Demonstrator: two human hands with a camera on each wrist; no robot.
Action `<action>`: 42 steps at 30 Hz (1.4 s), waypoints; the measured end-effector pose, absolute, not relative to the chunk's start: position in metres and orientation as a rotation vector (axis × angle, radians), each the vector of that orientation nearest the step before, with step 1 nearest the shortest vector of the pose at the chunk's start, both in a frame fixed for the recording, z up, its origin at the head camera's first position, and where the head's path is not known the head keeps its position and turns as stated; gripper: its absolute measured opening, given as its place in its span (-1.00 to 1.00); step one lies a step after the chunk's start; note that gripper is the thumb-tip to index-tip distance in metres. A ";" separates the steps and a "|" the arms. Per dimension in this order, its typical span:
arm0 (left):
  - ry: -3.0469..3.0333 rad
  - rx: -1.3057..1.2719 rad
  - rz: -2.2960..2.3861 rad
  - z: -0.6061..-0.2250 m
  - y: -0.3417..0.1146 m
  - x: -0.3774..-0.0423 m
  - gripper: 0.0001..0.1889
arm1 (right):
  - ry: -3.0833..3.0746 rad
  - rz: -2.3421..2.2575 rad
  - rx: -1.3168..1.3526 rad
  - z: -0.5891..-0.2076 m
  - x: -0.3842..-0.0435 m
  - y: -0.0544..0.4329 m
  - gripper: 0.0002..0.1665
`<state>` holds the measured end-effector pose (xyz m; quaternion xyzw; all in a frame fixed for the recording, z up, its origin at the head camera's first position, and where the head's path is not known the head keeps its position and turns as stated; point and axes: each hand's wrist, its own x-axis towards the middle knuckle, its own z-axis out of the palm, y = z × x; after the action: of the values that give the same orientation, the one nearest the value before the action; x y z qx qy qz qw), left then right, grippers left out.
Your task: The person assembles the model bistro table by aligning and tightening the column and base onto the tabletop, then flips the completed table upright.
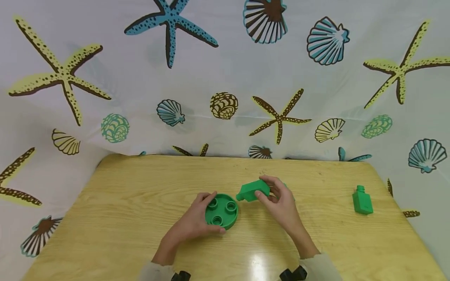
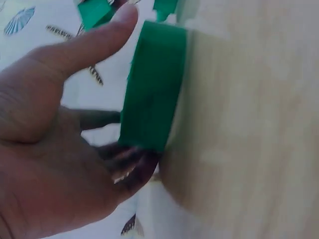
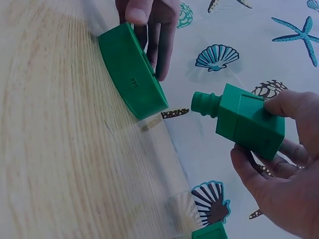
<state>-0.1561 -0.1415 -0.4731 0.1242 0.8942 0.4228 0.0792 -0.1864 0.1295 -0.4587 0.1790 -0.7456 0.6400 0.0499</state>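
A round green base [image 1: 230,225] with three ringed sockets lies on the wooden table, sockets facing up. My left hand [image 1: 192,222] holds it from the left, thumb on the near side and fingers at the far rim. Just to its right, my right hand [image 1: 281,203] pinches a green bottle-shaped block [image 3: 249,122] between thumb and fingers. The block is tipped sideways above the table, its ridged neck [image 3: 205,104] pointing at the base but apart from it. Behind my right hand, bits of another green piece [image 1: 285,185] peek out, mostly hidden.
A second green bottle-shaped block [image 1: 362,201] stands upright on the right part of the wooden table [image 1: 140,183]. White cloth [image 1: 197,82] printed with starfish and shells hangs behind the table's far edge and along both sides.
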 end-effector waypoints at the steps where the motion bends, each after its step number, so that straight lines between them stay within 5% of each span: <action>1: 2.707 0.335 1.257 -0.474 -0.140 -0.154 0.13 | -2.271 1.955 0.556 -0.459 -0.186 0.127 -0.48; 42: 2.589 0.467 1.412 -0.481 -0.136 -0.152 0.03 | -2.309 1.771 0.834 -0.467 -0.170 0.109 -0.59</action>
<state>-0.1516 -0.1365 -0.4811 0.1559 0.8645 0.4715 0.0778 -0.1702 0.1091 -0.4668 0.2751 -0.7616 0.5840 0.0572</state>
